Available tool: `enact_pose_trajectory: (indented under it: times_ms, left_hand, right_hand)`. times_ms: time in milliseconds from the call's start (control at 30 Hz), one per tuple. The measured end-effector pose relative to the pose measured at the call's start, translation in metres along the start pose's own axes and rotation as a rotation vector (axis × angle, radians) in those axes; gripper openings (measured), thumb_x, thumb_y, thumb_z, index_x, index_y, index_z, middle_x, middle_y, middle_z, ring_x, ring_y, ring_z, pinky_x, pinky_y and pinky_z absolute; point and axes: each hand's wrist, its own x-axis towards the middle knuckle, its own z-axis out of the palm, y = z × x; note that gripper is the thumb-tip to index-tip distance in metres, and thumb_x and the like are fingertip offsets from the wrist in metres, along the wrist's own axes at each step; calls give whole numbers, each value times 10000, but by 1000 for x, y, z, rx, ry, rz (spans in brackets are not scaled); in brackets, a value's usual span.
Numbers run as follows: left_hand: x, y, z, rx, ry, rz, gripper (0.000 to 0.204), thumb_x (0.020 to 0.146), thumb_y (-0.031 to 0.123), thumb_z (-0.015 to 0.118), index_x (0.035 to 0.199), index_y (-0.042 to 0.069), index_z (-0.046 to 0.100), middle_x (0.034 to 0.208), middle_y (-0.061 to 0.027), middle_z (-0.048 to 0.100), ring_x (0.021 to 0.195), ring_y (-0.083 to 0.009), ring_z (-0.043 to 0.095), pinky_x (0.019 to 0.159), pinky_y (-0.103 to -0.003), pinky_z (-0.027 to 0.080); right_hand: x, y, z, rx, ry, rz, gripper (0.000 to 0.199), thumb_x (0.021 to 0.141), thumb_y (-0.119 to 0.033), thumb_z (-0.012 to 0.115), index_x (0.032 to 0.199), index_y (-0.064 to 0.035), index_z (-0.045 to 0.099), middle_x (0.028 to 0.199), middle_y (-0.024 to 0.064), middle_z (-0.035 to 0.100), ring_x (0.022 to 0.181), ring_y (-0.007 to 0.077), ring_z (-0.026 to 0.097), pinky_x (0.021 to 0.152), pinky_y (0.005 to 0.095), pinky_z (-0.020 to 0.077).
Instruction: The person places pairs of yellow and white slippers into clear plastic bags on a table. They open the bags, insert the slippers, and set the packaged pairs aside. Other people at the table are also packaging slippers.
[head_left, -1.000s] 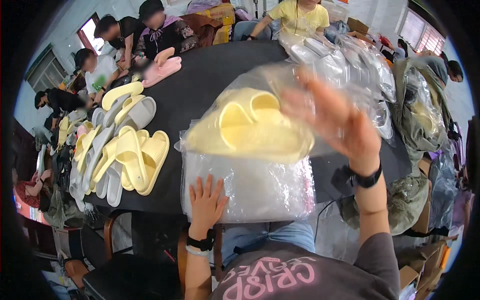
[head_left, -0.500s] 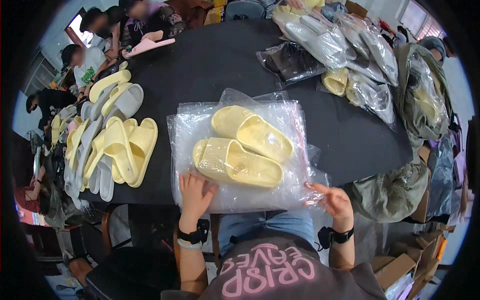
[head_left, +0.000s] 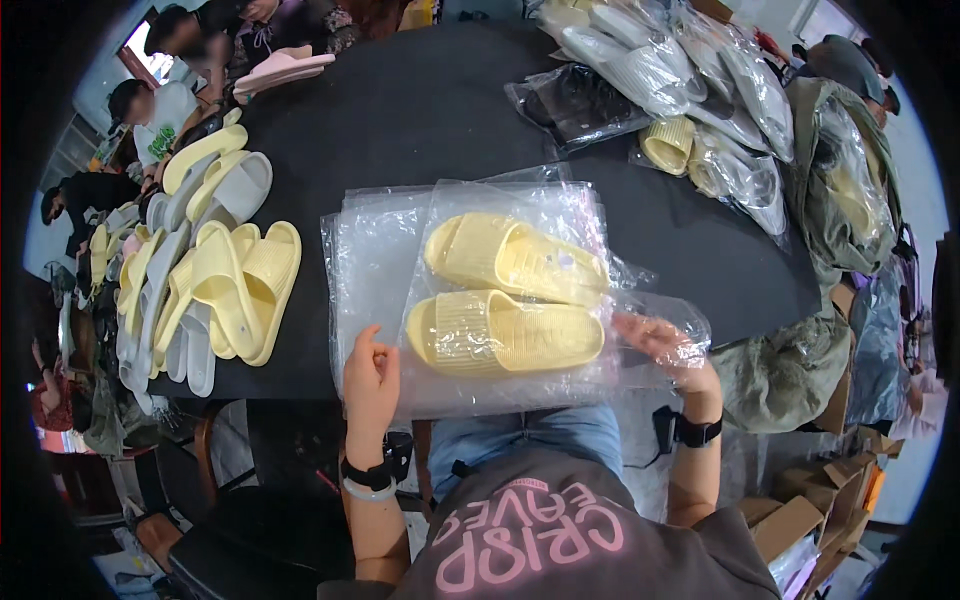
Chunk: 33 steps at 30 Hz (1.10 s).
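Observation:
A pair of pale yellow slide slippers [head_left: 548, 335] lies side by side, toes to the left, under the film of a clear plastic bag [head_left: 424, 300]. Beneath it is a stack of similar flat clear bags [head_left: 375, 240]. My left hand [head_left: 371, 380] is at the stack's near left, loosely bent, thumb apart from the fingers, with nothing visible in it. At the bag's right end, near the slippers' heels, my right hand [head_left: 665, 350] has its fingers stretched out under loose clear film, not gripping the slippers.
Yellow and grey slippers [head_left: 215, 290] are heaped at the table's left. Bagged slippers [head_left: 640, 75] pile up at the far right, beside a dark bagged pair [head_left: 580, 108]. A green sack [head_left: 845, 170] stands at the right edge. Other people work at the far left, near pink slippers [head_left: 285, 70].
The slippers now lie straighter and farther right, with film over them. My left hand has lifted from lying flat to a bent pose. My right hand has moved up under the film.

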Motion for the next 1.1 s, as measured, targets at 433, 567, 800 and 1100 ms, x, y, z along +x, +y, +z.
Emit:
enact_pose_trajectory:
  times_ms: [433,567,800,1100]
  left_hand:
    - [-2,0,-15,-144,214,43,340,936,18,564,1276,14,551,822,-40,535,759,-137,492,715,-281,416]
    - [-10,-14,-34,-79,283,6,335,920,10,568,1254,23,569,810,-37,536,760,-148,490,732,-277,399]
    - [-26,-30,-35,289,166,14,375,878,23,581,1253,26,572,954,-123,589,955,-294,550,964,-436,386]
    - [6,-3,-20,-45,-143,151,492,1002,101,422,1473,-17,347,1502,-219,388,1404,-369,355,1160,-417,275]
  right_hand:
    - [63,-54,38,-1254,157,-232,736,796,-273,761,1461,-169,462,1535,234,335,1384,423,361,1095,495,347]
    - [88,-59,26,-1304,328,-291,784,708,-296,812,1418,-167,507,1494,229,380,1363,436,372,1076,515,358]
    - [120,-32,52,-952,-296,-383,517,789,-290,764,1265,-142,626,1365,194,517,1309,398,441,1064,482,378]
    - [185,-9,128,-968,-500,-646,430,867,-360,684,1225,-126,644,1326,184,537,1273,401,466,1109,499,322]
